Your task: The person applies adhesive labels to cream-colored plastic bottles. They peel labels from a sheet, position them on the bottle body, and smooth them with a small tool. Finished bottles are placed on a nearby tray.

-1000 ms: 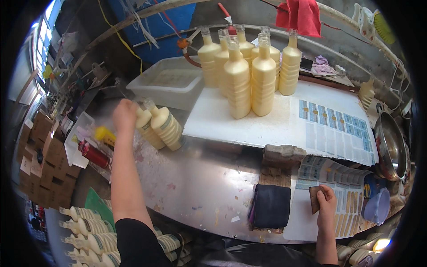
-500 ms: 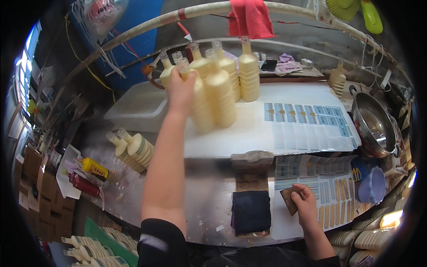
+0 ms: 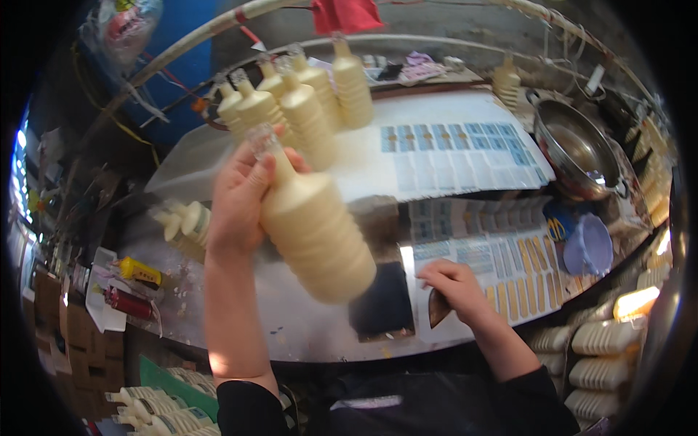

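My left hand [image 3: 240,195] is closed round the neck of a cream-coloured ribbed bottle [image 3: 316,232]. The bottle tilts, its clear open mouth at the upper left and its base down to the right, above a dark folded cloth [image 3: 383,299]. Between the fingers of my right hand [image 3: 459,289] is a thin brown flat piece, like a scraper [image 3: 439,308]. That hand hovers over the near edge of a sheet of blue and gold labels [image 3: 476,258]. Several similar bottles [image 3: 302,112] stand behind my left hand on a white board [image 3: 371,174].
Another label sheet [image 3: 465,145] lies on the board. At right are a metal pan [image 3: 574,142], a purple basin [image 3: 587,245] and scissors [image 3: 555,229]. A white tray [image 3: 104,294] with yellow and red containers sits left. More bottles [image 3: 163,414] lie at lower left and right.
My left hand has drawn the bottle from the standing group toward me and tilted it. My right hand has turned, the brown piece now pointing downward. The whole view has shifted.
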Motion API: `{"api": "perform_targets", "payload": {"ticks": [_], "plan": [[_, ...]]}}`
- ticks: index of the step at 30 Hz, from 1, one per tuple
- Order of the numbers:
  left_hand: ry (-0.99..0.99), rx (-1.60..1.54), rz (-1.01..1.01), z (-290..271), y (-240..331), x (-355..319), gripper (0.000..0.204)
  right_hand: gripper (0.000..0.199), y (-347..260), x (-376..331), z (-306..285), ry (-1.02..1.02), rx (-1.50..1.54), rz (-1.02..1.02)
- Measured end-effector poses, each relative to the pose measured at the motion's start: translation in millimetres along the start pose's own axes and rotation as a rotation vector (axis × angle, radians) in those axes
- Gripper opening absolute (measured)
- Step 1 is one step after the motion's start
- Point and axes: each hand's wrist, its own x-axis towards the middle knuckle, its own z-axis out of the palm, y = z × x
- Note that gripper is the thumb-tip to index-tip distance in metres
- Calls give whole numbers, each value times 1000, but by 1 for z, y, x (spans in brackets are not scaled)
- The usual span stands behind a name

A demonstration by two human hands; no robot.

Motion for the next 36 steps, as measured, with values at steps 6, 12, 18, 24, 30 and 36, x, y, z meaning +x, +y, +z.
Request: {"api": "perform_targets", "payload": {"ticks": [6,12,18,24,30,36], "plan": [[11,-57,-334,49,-95,-28,45,65,-46,-5,42,-68,-409,59],[169,679,-103,69,-145,-91,77,62,0,5,44,101,-173,20],[208,174,-398,76,-136,-122,102,49,12,-6,45,141,-85,40],[295,303,-417,75,-146,-124,98,20,50,-73,-21,284,-753,-191],[281,280,-313,75,-157,-135,91,12,67,-136,-53,492,-1092,-305],[292,251,-311,85,-151,-143,79,21,68,-150,-65,521,-1196,-220]]}}
